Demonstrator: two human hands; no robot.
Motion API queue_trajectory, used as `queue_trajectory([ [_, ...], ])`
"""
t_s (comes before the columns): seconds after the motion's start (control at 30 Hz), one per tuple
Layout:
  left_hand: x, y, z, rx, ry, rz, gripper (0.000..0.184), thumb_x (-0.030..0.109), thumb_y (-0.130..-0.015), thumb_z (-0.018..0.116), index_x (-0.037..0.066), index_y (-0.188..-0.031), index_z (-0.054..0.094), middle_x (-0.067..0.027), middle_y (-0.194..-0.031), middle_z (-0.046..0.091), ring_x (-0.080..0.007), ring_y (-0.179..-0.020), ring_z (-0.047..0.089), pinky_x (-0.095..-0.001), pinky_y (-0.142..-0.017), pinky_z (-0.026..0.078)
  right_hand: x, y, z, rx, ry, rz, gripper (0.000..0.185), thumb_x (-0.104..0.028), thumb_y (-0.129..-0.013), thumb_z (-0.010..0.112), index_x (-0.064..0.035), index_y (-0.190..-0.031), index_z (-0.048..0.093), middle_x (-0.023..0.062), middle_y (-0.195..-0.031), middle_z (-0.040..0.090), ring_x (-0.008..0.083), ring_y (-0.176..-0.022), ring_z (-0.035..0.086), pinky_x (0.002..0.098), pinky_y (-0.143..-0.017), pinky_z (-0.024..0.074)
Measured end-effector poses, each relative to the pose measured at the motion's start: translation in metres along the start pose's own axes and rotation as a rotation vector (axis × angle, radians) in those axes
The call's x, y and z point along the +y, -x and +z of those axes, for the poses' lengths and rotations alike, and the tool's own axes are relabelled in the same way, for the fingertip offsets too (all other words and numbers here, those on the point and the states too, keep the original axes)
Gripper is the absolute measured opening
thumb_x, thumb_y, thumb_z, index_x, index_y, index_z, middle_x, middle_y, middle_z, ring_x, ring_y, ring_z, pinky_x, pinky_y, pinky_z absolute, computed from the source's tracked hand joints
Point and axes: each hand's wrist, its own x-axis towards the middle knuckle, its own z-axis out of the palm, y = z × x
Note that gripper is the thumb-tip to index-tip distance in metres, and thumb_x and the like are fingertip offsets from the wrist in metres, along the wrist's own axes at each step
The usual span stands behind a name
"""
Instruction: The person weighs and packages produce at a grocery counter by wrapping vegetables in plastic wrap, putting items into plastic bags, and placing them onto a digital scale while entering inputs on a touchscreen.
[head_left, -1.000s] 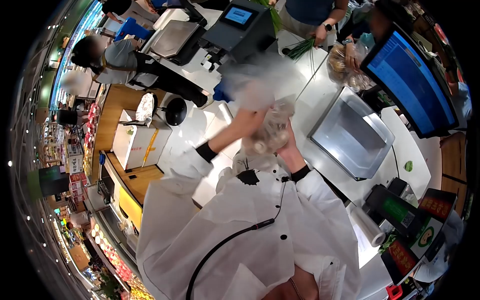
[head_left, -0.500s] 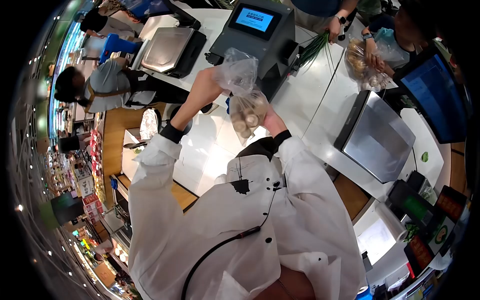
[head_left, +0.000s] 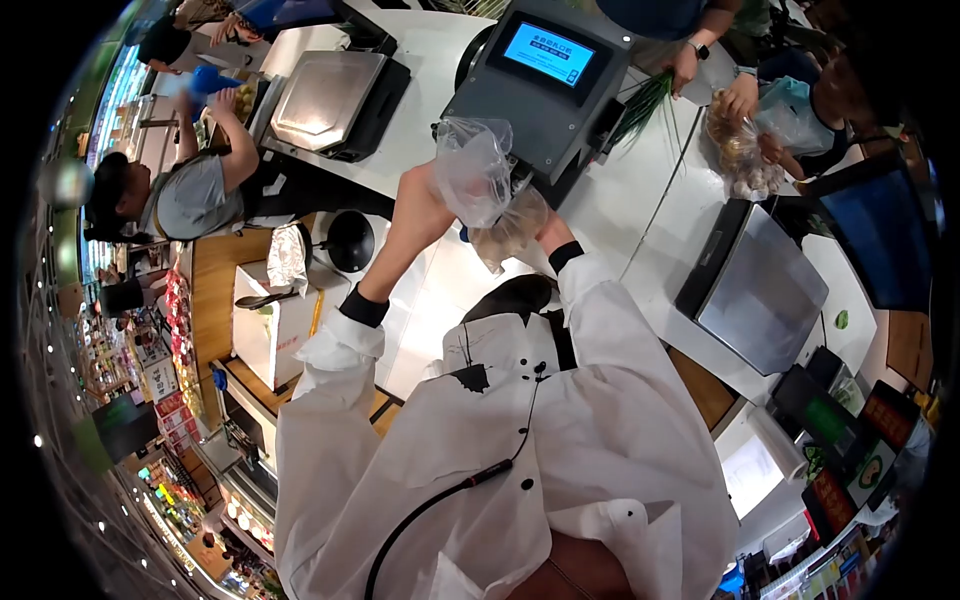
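Plastic bag (head_left: 485, 185), top in the closed left grip (head_left: 427, 190), lower part against right grip (head_left: 552, 234), finger closure unclear

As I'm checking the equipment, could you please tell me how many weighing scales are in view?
2: one scale, on the counter left of the gray machine; the other scale, to its right. Others may be hidden.

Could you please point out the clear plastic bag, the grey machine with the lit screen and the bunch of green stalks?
Clear plastic bag (head_left: 480, 185): head view, on its crumpled upper part.
Grey machine (head_left: 528, 116): head view, on its front casing.
Green stalks (head_left: 643, 110): head view, on the middle of the bunch.
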Motion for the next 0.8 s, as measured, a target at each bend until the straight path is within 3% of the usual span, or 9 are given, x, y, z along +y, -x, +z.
queue_trajectory([
  [0.03,0.004,0.002,0.002,0.015,-0.081,0.005,0.029,0.015,-0.07,0.072,0.003,-0.096,0.067,-0.0144,-0.08,0.067,-0.0267,-0.072,0.067,-0.0302,-0.064,0.049,0.0,0.006,-0.003,0.009,-0.003,-0.002,0.043,-0.04,-0.095,0.049,-0.0048,-0.12,0.053,0.009,-0.11,0.062,0.0205,-0.099,0.061,0.036,-0.088,0.0503],
  [0.07,0.01,0.007,0.008,0.002,-0.072,0.02,0.029,0.015,-0.07,0.072,0.003,-0.096,0.067,-0.0144,-0.08,0.067,-0.0267,-0.072,0.067,-0.0302,-0.064,0.049,0.001,0.013,-0.005,0.012,-0.012,-0.003,0.044,-0.04,-0.095,0.049,-0.0047,-0.12,0.053,0.0091,-0.11,0.062,0.0205,-0.099,0.061,0.036,-0.088,0.0502],
  [0.13,0.024,0.023,0.027,-0.002,-0.448,0.186,0.037,0.01,-0.065,0.072,0.005,-0.101,0.063,-0.0149,-0.082,0.065,-0.0334,-0.073,0.064,-0.0358,-0.063,0.05,0.004,0.035,-0.019,0.025,-0.035,-0.017,0.044,-0.04,-0.095,0.048,-0.0046,-0.121,0.052,0.0093,-0.11,0.062,0.0206,-0.099,0.061,0.0361,-0.088,0.05],
  [0.27,0.058,0.042,0.09,-0.118,-0.221,0.312,0.04,-0.002,-0.059,0.067,0.002,-0.098,0.059,-0.0172,-0.087,0.063,-0.0384,-0.076,0.062,-0.0426,-0.065,0.05,0.015,0.101,-0.065,0.065,-0.092,-0.073,0.045,-0.04,-0.096,0.048,-0.0042,-0.123,0.051,0.0097,-0.111,0.061,0.0207,-0.1,0.061,0.0363,-0.089,0.0497],
  [0.33,0.053,0.024,0.128,-0.148,-0.175,0.22,0.021,0.008,-0.07,0.067,0.003,-0.089,0.061,-0.0188,-0.079,0.063,-0.0381,-0.076,0.062,-0.0422,-0.062,0.049,0.015,0.135,-0.085,0.107,-0.107,-0.122,0.046,-0.041,-0.096,0.047,-0.0041,-0.123,0.05,0.0099,-0.112,0.061,0.0208,-0.101,0.06,0.0365,-0.089,0.0495],
  [0.43,0.064,-0.031,0.178,-0.073,0.019,0.238,0.019,0.011,-0.073,0.065,0.002,-0.09,0.062,-0.02,-0.076,0.063,-0.0392,-0.077,0.062,-0.043,-0.063,0.049,0.002,0.186,-0.099,0.31,-0.021,-0.279,0.047,-0.041,-0.096,0.046,-0.0039,-0.124,0.049,0.0102,-0.113,0.061,0.0209,-0.102,0.06,0.0366,-0.089,0.0493],
  [0.53,0.078,-0.085,0.222,-0.107,-0.018,0.307,0.02,0.016,-0.075,0.065,0.002,-0.089,0.063,-0.0202,-0.076,0.063,-0.0393,-0.078,0.062,-0.0441,-0.065,0.049,-0.009,0.253,-0.08,0.742,0.209,-0.487,0.053,-0.043,-0.098,0.04,-0.0028,-0.133,0.039,0.0124,-0.12,0.057,0.0227,-0.11,0.057,0.0388,-0.093,0.0468],
  [0.6,0.106,-0.108,0.242,-0.091,-0.056,0.399,0.021,0.017,-0.074,0.066,0.002,-0.09,0.064,-0.0207,-0.079,0.064,-0.0395,-0.079,0.062,-0.0455,-0.066,0.049,-0.001,0.295,-0.089,0.71,0.334,-0.695,0.055,-0.045,-0.1,0.035,-0.0024,-0.134,0.037,0.0149,-0.123,0.055,0.023,-0.113,0.055,0.0374,-0.091,0.0471],
  [0.8,0.127,-0.183,0.301,-0.193,-0.377,0.395,0.022,0.02,-0.072,0.067,0.006,-0.089,0.068,-0.022,-0.081,0.065,-0.0392,-0.079,0.063,-0.0473,-0.067,0.049,0.025,0.386,-0.085,0.819,0.338,-0.837,0.045,-0.039,-0.1,0.041,-0.0028,-0.127,0.045,0.0126,-0.116,0.059,0.0192,-0.104,0.059,0.0316,-0.086,0.0484],
])
